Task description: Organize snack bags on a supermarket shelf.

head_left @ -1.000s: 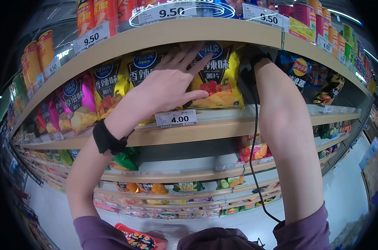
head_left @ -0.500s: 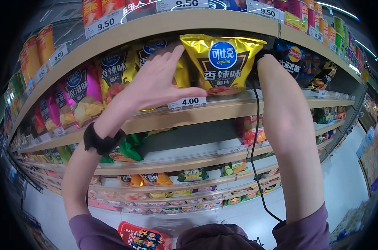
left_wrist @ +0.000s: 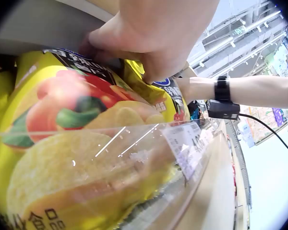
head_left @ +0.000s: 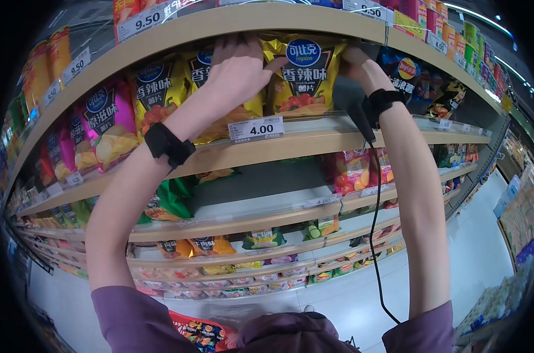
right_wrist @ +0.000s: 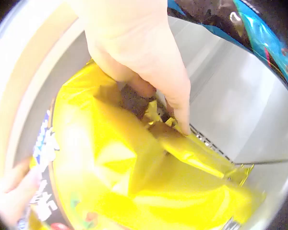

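A yellow copico chip bag [head_left: 305, 73] stands upright at the right end of a row on the shelf. My left hand [head_left: 238, 66] reaches over the neighbouring yellow bag [head_left: 199, 73], fingers up by the shelf above. Its thumb points across to the copico bag's left edge. On the other side, my right hand [head_left: 361, 63] is at the bag's right edge. In the right wrist view the right hand [right_wrist: 144, 57] has its fingers curled at the crumpled yellow foil [right_wrist: 120, 158], fingertips partly hidden.
A clear plastic lip [left_wrist: 86, 158] and a 4.00 price tag [head_left: 256, 129] edge the shelf front. Purple bags [head_left: 102, 120] stand left, blue Lay's bags [head_left: 403, 73] right. The upper shelf [head_left: 231, 23] hangs close overhead. A black cable [head_left: 376, 235] trails from the right wrist.
The copico bag, tilted forward half a second ago, now stands back in the row. My left hand shifted away, then returned beside it. My right hand has come further into sight.
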A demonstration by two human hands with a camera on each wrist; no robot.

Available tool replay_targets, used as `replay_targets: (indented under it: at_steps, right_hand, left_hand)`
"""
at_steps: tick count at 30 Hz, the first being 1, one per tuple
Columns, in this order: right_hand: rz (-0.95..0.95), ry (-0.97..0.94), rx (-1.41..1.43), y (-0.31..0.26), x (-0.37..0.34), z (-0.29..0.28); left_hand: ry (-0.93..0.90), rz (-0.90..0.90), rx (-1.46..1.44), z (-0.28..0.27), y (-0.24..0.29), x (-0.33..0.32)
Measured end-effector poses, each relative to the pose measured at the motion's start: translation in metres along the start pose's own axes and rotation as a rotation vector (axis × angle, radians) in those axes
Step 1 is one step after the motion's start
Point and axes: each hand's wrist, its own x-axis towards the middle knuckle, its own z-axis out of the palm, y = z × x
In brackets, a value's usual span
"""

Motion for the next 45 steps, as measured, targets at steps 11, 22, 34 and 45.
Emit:
replay_targets:
  at_steps: [11,22,34,45]
  right_hand:
    - [-0.371,0.010,-0.846,0.013,-0.117,0.033]
    - [-0.167,-0.065,-0.491,0.010,-0.079,0.024]
    - [-0.276,0.117,-0.591,0.021,-0.075,0.023]
    - [-0.981,0.249,-1.096,0.033,-0.123,0.036]
  left_hand:
    - [-0.012,0.100,-0.015,0.007,-0.020,-0.013]
    - [-0.377,-0.040,-0.123,-0.064,-0.067,-0.075]
    - [-0.312,0.025,-0.127,-0.036,-0.041,-0.060]
    - [-0.246,0.006,-0.238,-0.065,-0.075,-0.071]
